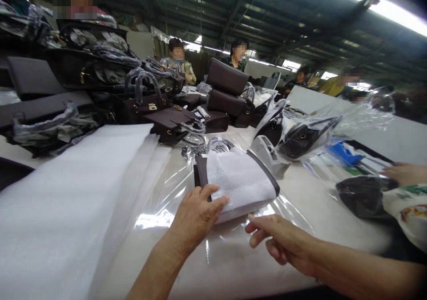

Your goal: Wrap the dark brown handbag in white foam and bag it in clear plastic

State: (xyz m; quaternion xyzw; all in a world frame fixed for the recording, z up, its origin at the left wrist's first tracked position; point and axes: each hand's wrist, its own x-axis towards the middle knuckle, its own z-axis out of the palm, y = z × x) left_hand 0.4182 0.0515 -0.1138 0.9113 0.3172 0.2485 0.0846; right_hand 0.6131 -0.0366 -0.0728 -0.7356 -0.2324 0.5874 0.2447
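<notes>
A dark brown handbag lies on a clear plastic sheet (160,211) in front of me, its front covered by a white foam sheet (238,175). Its wrapped handles (220,145) point away from me. My left hand (200,209) grips the bag's near left corner, with thumb and forefinger on the foam and the other fingers at the side. Just off the near right edge of the bag is my right hand (280,240), holding nothing, its fingers apart and slightly bent. A grey-white tape dispenser (267,153) stands behind the bag's right side.
A stack of white foam sheets (83,202) fills the left of the table. Brown handbags (150,109) are piled behind it. Bagged handbags (302,135) and a blue item (345,153) lie at right. A co-worker's hand (405,173) reaches in near a dark wrapped bag (363,195).
</notes>
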